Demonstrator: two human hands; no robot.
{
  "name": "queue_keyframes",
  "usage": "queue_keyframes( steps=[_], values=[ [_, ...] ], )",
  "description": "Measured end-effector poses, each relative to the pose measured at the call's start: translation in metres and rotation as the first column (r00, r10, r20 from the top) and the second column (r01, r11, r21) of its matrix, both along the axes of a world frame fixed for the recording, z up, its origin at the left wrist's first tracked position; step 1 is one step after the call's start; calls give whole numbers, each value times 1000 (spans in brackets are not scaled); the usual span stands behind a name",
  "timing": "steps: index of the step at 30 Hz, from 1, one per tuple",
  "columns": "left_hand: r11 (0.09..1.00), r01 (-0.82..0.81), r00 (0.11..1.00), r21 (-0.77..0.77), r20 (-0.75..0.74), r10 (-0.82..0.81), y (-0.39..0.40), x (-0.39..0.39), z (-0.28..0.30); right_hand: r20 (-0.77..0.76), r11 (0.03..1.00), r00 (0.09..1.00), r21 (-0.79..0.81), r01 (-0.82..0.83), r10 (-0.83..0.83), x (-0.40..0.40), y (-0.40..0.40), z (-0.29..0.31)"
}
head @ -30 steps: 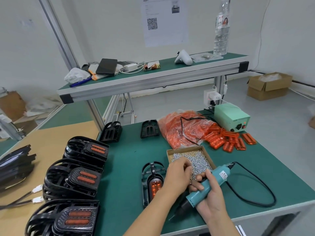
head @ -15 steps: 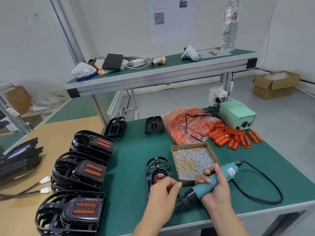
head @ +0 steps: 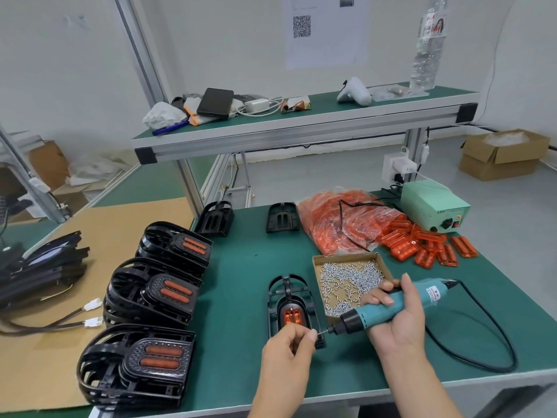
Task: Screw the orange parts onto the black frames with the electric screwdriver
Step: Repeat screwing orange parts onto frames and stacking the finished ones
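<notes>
- Head view: right hand (head: 398, 321) grips teal electric screwdriver (head: 391, 306), axis near-horizontal, bit pointing left.
- Left hand (head: 291, 342) pinches small screw at bit tip.
- Black plastic frame (head: 291, 300) with orange insert (head: 291, 315) lies just far of that pinch.

Three stacks of finished black frames (head: 159, 292) sit on the left. Three single frames (head: 291, 306) lie on the green table (head: 241, 267). One box of screws (head: 351, 282), one screwdriver (head: 391, 306), two hands (head: 394, 324).
</notes>
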State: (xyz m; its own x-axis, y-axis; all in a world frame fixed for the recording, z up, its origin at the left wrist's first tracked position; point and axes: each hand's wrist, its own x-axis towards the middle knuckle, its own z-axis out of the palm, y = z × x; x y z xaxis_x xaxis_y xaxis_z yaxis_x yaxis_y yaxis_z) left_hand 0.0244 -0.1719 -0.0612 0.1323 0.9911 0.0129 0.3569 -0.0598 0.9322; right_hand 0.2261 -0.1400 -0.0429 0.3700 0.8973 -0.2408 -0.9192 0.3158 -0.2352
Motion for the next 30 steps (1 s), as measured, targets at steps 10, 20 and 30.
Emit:
queue_keyframes(
  steps=[10, 20, 30],
  values=[
    [999, -40, 996, -30, 78, 43, -4, -3, -2, 39, 1000, 999, -18, -13, 14, -11, 0, 2],
    [971, -106, 950, -213, 267, 163, 1, -6, -3, 134, 998, 990, 40, -41, 35, -27, 4, 17],
    [988, -146, 964, -60, 216, 155, 0, -14, -3, 112, 998, 993, 30, -51, 47, -34, 12, 21]
  ],
)
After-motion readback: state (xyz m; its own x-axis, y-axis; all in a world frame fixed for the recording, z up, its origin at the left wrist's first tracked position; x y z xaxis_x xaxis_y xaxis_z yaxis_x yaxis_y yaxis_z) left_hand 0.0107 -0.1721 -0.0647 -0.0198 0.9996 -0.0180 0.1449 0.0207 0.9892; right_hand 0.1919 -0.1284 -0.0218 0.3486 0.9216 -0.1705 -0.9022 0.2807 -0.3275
